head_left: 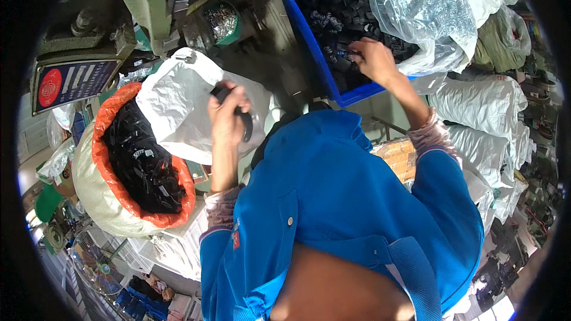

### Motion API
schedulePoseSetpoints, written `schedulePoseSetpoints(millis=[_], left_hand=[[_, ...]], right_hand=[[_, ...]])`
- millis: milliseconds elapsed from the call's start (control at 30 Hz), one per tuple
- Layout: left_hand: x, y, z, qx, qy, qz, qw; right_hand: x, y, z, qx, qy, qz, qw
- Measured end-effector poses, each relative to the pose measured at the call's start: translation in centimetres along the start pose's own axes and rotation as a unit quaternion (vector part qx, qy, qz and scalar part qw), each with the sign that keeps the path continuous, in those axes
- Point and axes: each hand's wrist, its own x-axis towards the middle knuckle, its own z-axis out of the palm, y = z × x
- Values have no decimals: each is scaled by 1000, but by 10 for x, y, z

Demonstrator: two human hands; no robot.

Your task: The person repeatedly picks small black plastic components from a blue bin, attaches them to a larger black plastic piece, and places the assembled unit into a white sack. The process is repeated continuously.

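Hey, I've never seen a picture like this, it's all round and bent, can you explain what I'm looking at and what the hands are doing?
There is no machine filming here: a person wears a wide fisheye camera on the head, looking down, so edges bend and their blue jacket fills the lower middle. The left hand holds a dark curved part over a white plastic bag. The right hand reaches into a blue bin of small black parts and touches them. Beside the bin lies a clear bag of small metal pieces. At the left stands a sack with an orange liner, full of black parts. A green machine sits at the upper left.
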Motion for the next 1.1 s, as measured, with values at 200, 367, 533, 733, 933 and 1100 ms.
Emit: schedulePoseSetpoints(millis=[200, 367, 533, 733, 933, 1100], left_hand=[[27, -46, 76, 107, -121, -14, 987], [32, -74, 103, 152, -148, -17, 977], [24, -91, 119, 178, -194, -50, 963], [24, -100, 95, 172, -165, -19, 971], [23, -79, 81, 93, -121, -60, 986], [18, -68, 79, 7, -138, -61, 988]], right_hand=[[-3, 53, 15, -210, -90, -156, 961], [-17, 35, -3, 154, -6, -43, 987], [-39, 10, 12, 425, -18, 32, 904], [-48, -1, 11, 425, -159, 63, 889], [27, 55, 39, 79, 23, -171, 982], [69, 49, 75, -179, -124, -215, 952]])
